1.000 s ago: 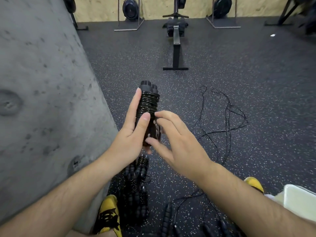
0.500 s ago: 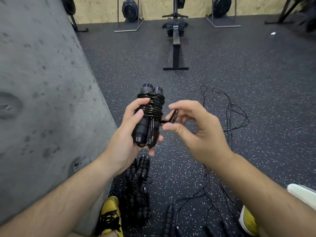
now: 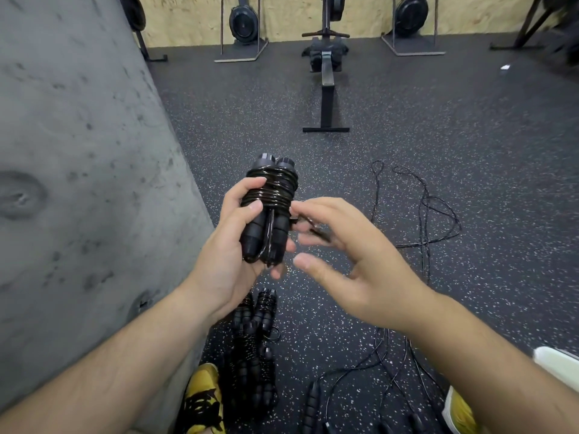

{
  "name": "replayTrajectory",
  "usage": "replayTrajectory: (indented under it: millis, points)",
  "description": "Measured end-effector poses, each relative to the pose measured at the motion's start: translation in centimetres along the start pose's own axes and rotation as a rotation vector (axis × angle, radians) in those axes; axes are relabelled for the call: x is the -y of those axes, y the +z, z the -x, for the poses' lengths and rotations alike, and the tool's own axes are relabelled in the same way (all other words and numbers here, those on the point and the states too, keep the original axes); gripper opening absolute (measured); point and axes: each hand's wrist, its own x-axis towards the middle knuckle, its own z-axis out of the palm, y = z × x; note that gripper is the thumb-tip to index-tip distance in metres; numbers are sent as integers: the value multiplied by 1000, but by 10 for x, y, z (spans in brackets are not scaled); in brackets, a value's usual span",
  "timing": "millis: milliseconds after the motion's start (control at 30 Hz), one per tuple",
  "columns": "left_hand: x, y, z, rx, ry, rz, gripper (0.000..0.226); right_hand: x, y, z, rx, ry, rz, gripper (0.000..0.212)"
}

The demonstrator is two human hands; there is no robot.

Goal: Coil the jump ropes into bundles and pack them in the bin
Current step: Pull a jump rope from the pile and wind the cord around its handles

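Head view: you are finishing the wrap on a jump rope bundle, held up over the gym floor.

Your left hand grips the bundle, thumb across the windings. The two handles stand side by side, long axis upright, caps pointing away from you. Your right hand is half open, fingers curled at the loose tail just beside the coil; blur hides whether they pinch it. The next move is likely to tuck that tail under a winding, then to pack the bundle in the bin, perhaps the white rim lower right.
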Motion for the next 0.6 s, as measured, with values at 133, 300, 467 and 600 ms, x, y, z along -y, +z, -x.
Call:
replayTrajectory:
  millis: [133,300,467,600]
  points:
    - [0,-1,0,-6,-11,16,30,-2,-4,-1,41,-51,151,48]
    - [-6,-3,-2,5,-13,53,30,3,-16,3,120,-41,228,64]
    - [-5,-3,-1,27,-10,78,29,4,-16,5,101,17,24,60]
    - [-4,0,-1,19,-15,81,29,3,-9,5,96,-5,57,61]
